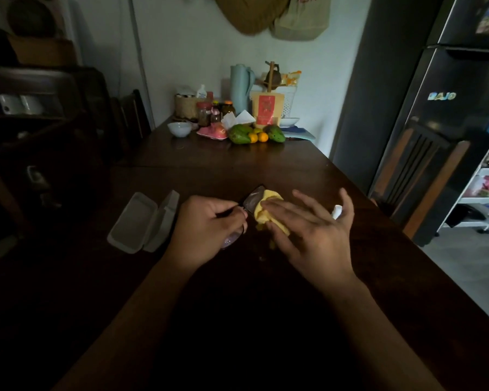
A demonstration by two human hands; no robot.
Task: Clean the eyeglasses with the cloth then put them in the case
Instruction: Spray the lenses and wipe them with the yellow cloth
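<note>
Case [143,221] open beside left hand [206,224], fruit [256,134] beyond

The room is dim. A dark wooden bench [237,170] runs toward a pale wall [187,52] at 12 o'clock, where woven bags [251,15] hang. A black fridge [449,122] stands at 2 o'clock with a wooden chair [418,176] before it, and grey floor [463,266] shows at 3 o'clock.
</note>
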